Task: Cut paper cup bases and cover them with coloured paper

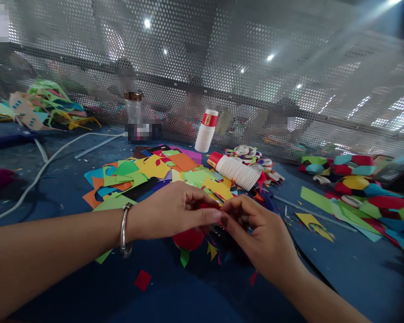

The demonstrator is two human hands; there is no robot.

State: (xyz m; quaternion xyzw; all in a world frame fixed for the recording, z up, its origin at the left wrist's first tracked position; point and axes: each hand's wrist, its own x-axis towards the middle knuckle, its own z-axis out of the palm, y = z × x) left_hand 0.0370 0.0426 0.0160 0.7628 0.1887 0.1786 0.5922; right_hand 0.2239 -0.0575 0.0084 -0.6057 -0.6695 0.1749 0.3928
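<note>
My left hand, with a silver bracelet at its wrist, is closed with thumb and fingers around a red paper piece, mostly hidden by the fingers. My right hand meets it, its thumb and fingers pinched together at the left thumb tip; what they hold there is too small to make out. Just below my left hand shows a red rounded shape with a green paper bit at its lower edge. Whether that shape is held or lies on the table is unclear. Small yellow scraps lie beneath the hands.
Beyond my hands spreads a pile of coloured paper. One paper cup stack stands upright; another cup stack lies beside tape rolls. Colourful paper crafts sit at right. A white cable crosses the left; perforated metal rises behind.
</note>
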